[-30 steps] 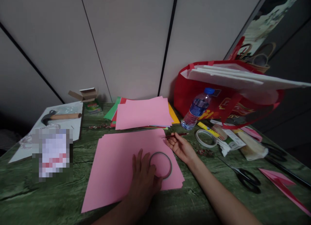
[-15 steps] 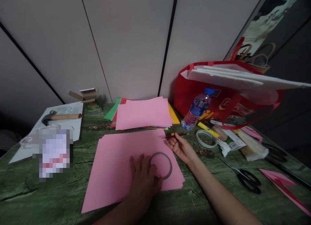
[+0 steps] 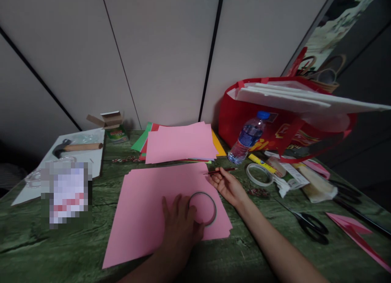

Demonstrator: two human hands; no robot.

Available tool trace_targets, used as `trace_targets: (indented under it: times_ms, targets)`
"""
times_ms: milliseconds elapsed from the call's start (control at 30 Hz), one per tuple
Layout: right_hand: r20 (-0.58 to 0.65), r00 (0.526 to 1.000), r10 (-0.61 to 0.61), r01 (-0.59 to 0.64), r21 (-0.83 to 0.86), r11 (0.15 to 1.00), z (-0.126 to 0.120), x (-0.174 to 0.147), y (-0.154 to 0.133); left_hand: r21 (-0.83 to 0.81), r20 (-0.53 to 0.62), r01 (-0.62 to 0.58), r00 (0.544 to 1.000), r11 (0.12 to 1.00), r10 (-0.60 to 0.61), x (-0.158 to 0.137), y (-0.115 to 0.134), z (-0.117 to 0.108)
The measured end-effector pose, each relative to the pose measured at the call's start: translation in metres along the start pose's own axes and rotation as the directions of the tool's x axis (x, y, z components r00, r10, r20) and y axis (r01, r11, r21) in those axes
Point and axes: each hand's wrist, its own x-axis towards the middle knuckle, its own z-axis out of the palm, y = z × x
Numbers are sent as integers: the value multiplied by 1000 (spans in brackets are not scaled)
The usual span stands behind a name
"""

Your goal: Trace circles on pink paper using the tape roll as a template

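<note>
A stack of pink paper sheets (image 3: 140, 209) lies flat in front of me. On its right part rests a thin grey ring (image 3: 215, 211) that looks like a roll of tape, with pink paper showing through its middle. My left hand (image 3: 180, 224) holds the ring at its left side with thumb and index finger, while the other fingers are spread on the paper. A dark red pencil (image 3: 230, 169) is pinched between the thumb and fingers of my right hand (image 3: 227, 187). That hand lies palm up by the stack's right edge, the pencil's tip over the paper's upper right corner.
Behind are more coloured sheets (image 3: 180, 142). To the right are a water bottle (image 3: 247, 138), white tape (image 3: 259, 175), a yellow glue stick (image 3: 262, 164), scissors (image 3: 308, 224) and a red bag (image 3: 232, 116). A hammer (image 3: 79, 147) and a small open box (image 3: 116, 132) are at left.
The spread fingers of my left hand have shifted very slightly to the left. The ring, the pencil and my right hand have stayed in place.
</note>
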Motion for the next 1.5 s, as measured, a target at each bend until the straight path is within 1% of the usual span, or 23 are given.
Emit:
trace_targets:
  times_ms: [133, 300, 500, 600, 767, 1100, 1267, 1500]
  targets:
    - [-2, 1000, 0, 0, 5, 1000, 1, 0, 0, 7, 70, -2, 998, 1000, 1, 0, 0, -1]
    - [-4, 1000, 3, -3, 8, 1000, 1, 0, 0, 32, 81, -13, 997, 999, 10, 0, -1, -3]
    - [5, 1000, 4, -4, 9, 1000, 1, 0, -1, 9, 110, -1, 994, 1000, 0, -1, -1, -2]
    - [36, 999, -5, 4, 24, 1000, 2, -1, -2, 8, 96, -2, 995, 1000, 1, -1, -1, -1]
    - [82, 997, 3, -9, 77, 997, 2, -2, -4, 14, 28, -16, 999, 1000, 16, 0, -1, 0]
    - [82, 997, -2, -4, 74, 997, -2, 0, -3, -8, 1, -48, 999, 999, 48, 0, -2, 0]
    - [85, 996, -1, -4, 68, 998, -2, 1, -3, -21, -36, -54, 998, 998, 53, 0, -2, 0]
    - [78, 997, -9, 4, 61, 998, -2, 1, -3, -25, -28, -70, 997, 997, 70, 1, -1, 0]
